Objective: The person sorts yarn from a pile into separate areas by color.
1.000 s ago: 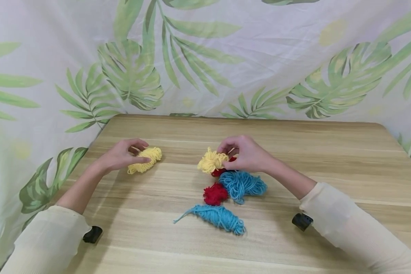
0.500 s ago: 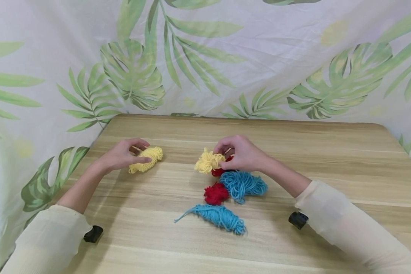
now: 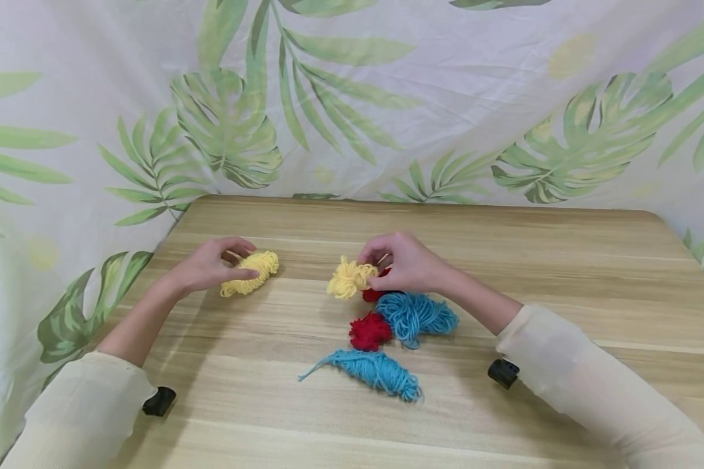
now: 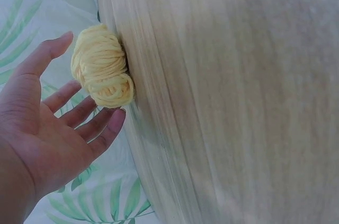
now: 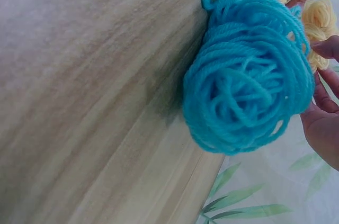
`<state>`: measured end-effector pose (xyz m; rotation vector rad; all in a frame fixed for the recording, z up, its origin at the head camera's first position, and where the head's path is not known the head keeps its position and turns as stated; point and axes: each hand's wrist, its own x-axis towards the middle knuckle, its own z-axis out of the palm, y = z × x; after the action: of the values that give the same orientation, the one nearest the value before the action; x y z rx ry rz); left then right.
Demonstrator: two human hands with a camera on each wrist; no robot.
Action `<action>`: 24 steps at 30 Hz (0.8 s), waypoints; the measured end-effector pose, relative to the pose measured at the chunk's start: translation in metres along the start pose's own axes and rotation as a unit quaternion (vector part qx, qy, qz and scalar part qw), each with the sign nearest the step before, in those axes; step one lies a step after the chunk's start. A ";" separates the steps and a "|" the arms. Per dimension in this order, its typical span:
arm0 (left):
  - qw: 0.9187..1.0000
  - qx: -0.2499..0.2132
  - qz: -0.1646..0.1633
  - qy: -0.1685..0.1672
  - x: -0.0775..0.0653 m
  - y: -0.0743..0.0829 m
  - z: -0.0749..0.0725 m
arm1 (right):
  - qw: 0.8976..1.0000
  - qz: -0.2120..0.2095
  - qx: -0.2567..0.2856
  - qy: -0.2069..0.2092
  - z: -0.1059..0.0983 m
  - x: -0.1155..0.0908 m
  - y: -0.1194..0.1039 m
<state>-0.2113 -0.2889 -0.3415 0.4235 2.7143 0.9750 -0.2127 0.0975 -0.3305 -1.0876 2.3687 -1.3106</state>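
Observation:
My left hand (image 3: 208,266) rests beside a yellow yarn skein (image 3: 259,266) on the table's left. In the left wrist view, the fingers spread around that skein (image 4: 100,65), and the thumb stands apart from it. Between thumb and fingers my right hand (image 3: 407,264) pinches a second yellow yarn skein (image 3: 347,280), over the middle of the table. Just below this hand lie a partly hidden red yarn bundle (image 3: 374,295) and a thick blue yarn skein (image 3: 419,318). The blue skein (image 5: 249,86) covers part of the right hand's surroundings in the right wrist view.
Closer to the front lie another red yarn bundle (image 3: 369,332) and a slimmer blue skein (image 3: 375,372) with a loose tail pointing left. The wooden table (image 3: 534,260) ends at a leaf-patterned cloth (image 3: 352,117) behind it.
Holding the yellow skein, my right hand has moved a short way left, toward the other yellow skein. My left hand has stayed nearly still.

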 end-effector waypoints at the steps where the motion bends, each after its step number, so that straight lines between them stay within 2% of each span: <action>1: 1.000 0.000 0.000 0.000 0.000 0.000 0.000 | 1.000 0.001 -0.002 -0.001 0.000 0.001 -0.001; 14: 1.000 -0.001 0.000 -0.002 0.000 -0.002 -0.001 | 0.999 -0.013 -0.043 -0.011 0.007 0.021 -0.006; 24: 1.000 0.001 0.001 -0.002 0.000 -0.004 -0.001 | 0.999 -0.008 -0.034 -0.011 0.013 0.034 -0.011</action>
<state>-0.2129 -0.2928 -0.3434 0.4264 2.7118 0.9723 -0.2248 0.0618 -0.3236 -1.1351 2.4106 -1.2238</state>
